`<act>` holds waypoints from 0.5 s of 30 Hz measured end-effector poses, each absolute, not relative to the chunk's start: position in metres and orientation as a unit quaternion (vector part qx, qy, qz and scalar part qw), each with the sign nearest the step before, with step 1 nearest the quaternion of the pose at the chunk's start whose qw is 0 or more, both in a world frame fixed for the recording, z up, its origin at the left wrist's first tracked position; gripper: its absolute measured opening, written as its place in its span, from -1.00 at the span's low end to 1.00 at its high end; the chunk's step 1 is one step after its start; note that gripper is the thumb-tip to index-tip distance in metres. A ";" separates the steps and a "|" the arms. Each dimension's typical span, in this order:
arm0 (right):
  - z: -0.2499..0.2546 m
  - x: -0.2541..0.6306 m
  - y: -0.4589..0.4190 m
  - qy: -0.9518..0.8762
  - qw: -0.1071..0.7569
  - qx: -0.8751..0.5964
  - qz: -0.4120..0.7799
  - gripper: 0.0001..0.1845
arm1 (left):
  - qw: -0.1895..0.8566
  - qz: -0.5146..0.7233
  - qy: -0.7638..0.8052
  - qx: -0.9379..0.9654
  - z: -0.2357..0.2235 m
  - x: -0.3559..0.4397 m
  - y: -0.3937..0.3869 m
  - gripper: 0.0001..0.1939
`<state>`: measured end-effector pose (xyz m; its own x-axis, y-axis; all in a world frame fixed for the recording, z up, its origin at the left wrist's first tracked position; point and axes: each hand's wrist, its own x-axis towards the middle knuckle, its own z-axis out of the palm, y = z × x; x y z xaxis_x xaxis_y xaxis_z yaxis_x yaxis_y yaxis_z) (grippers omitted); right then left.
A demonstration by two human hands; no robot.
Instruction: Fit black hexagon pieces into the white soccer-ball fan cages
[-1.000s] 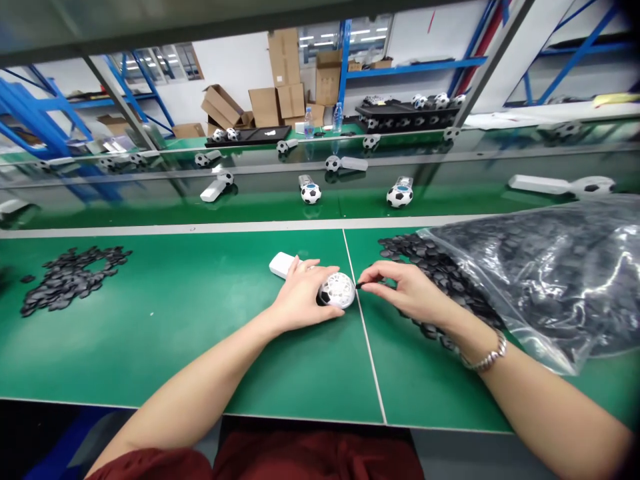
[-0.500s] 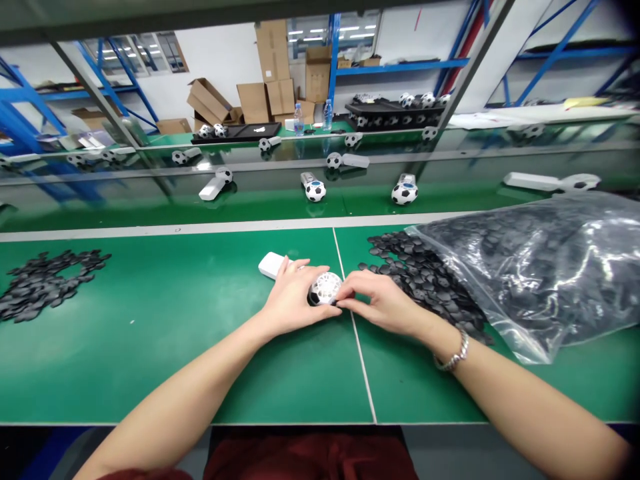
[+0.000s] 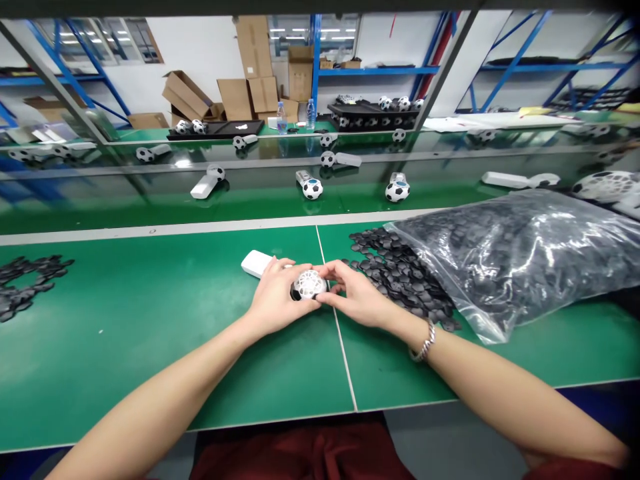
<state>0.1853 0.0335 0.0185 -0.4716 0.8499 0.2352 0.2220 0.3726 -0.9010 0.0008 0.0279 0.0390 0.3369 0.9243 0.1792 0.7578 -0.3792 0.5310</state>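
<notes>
1. Fan head (image 3: 309, 285): white lattice ball, resting on the green table (image 3: 150, 347), held between the fingertips of both hands. Its white handle (image 3: 256, 263) sticks out beyond the left fingers.
2. Risk (judgement): the ball is round and pinched only at its sides; uneven pressure from either hand could roll it or twist it off line. Any small piece under the right fingertips could slip out, since loose ones lie close by.
3. Left hand (image 3: 273, 300): fingers curled round the ball's left side, gripping it.
4. Right hand (image 3: 357, 300): fingers bent, tips pressed on the ball's right side; whether they also pinch a piece, cannot tell.
5. Black pieces (image 3: 395, 273) heaped just right of the right hand, spilling from a plastic bag (image 3: 510, 253).
</notes>
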 end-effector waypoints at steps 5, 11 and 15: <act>0.017 0.183 0.031 -0.738 0.373 -0.372 0.422 -0.70 | 0.178 0.241 0.522 0.798 0.036 -0.001 0.030 -0.38; 0.022 0.201 0.061 -0.786 0.361 -0.417 0.280 -0.79 | 0.173 0.220 0.482 0.830 0.037 -0.007 0.030 -0.38; 0.022 0.230 0.085 -0.768 0.366 -0.505 0.147 -0.86 | 0.173 0.211 0.485 0.831 0.035 -0.007 0.030 -0.25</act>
<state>0.2300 0.0848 0.0225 -0.2215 0.8831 0.4136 0.6681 0.4464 -0.5954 -0.0065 0.0303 0.0349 0.4397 0.8793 0.1828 0.7328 -0.4690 0.4930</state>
